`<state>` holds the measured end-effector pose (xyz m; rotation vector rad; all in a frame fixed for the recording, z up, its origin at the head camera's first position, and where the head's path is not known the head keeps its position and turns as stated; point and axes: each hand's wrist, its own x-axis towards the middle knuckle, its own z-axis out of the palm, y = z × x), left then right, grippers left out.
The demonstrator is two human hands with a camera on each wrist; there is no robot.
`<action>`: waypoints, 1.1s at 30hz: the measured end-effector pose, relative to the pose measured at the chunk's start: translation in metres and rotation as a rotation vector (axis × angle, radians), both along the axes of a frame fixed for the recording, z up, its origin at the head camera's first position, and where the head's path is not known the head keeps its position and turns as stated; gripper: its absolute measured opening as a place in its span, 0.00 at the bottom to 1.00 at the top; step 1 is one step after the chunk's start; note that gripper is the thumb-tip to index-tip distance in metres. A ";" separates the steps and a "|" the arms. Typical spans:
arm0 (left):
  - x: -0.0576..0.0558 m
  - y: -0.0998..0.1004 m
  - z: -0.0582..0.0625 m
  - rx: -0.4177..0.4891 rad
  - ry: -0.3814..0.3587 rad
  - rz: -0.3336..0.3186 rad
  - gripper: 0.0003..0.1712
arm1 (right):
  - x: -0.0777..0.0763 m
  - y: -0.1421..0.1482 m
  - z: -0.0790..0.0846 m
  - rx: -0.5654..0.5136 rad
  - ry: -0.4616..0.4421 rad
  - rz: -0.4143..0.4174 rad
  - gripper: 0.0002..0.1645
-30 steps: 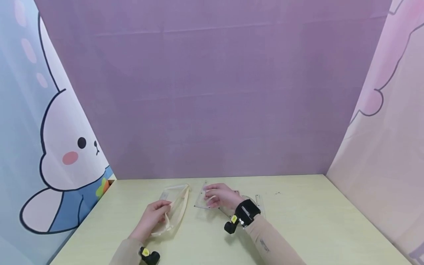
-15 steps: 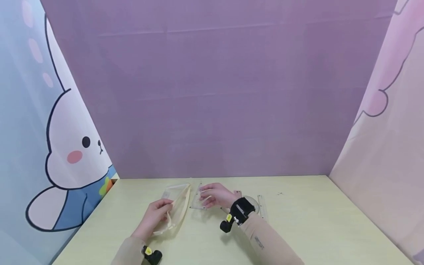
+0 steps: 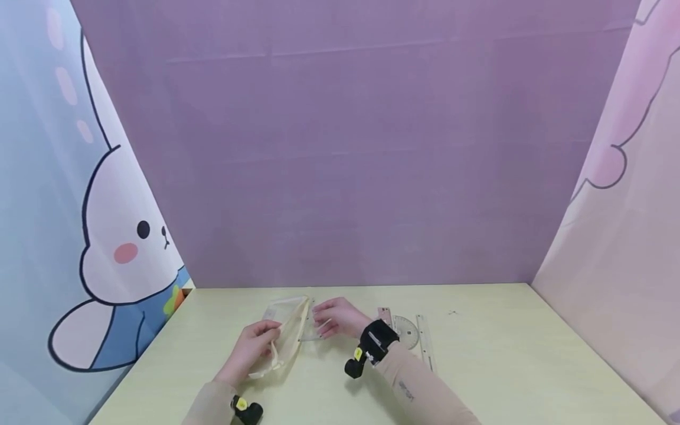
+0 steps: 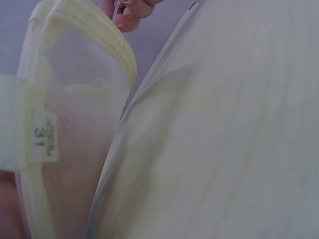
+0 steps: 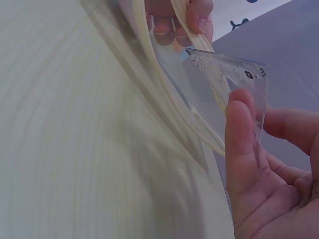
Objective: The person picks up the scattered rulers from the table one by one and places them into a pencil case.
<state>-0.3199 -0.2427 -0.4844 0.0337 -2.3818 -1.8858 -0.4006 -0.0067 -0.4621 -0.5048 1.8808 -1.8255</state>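
Note:
My left hand grips the edge of a see-through mesh pouch with cream zipper trim, holding its mouth apart above the table. A small tag shows on the pouch in the left wrist view. Between thumb and fingers, my right hand pinches a clear set square. One corner of the set square reaches to the pouch's opening in the right wrist view; I cannot tell how far inside it is.
Right of my right wrist, a clear protractor, a straight ruler and a pinkish piece lie on the pale table. A purple backdrop rises behind the table.
My right hand has carried the set square leftward to the pouch's mouth. The protractor and ruler have come more into sight behind the wrist. The left hand keeps its hold on the pouch.

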 end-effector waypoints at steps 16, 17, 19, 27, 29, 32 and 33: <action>0.003 0.003 0.004 0.008 0.008 -0.017 0.14 | 0.004 -0.012 -0.003 0.042 -0.007 -0.031 0.19; 0.003 0.004 0.004 0.004 0.007 -0.015 0.14 | 0.006 -0.013 -0.002 0.048 0.000 -0.031 0.19; 0.003 0.004 0.004 0.002 0.005 -0.011 0.14 | 0.008 -0.015 -0.001 0.058 0.007 -0.032 0.19; 0.003 0.007 0.004 -0.003 -0.002 -0.006 0.13 | 0.015 -0.024 0.002 0.107 0.049 -0.066 0.22; 0.002 0.007 0.004 -0.002 -0.004 -0.010 0.14 | 0.015 -0.026 0.002 0.108 0.050 -0.071 0.22; 0.004 0.007 0.006 0.008 -0.011 -0.020 0.14 | 0.015 -0.029 0.002 0.106 0.045 -0.075 0.23; 0.005 0.008 0.009 0.007 -0.014 -0.023 0.14 | 0.015 -0.030 0.002 0.105 0.044 -0.075 0.24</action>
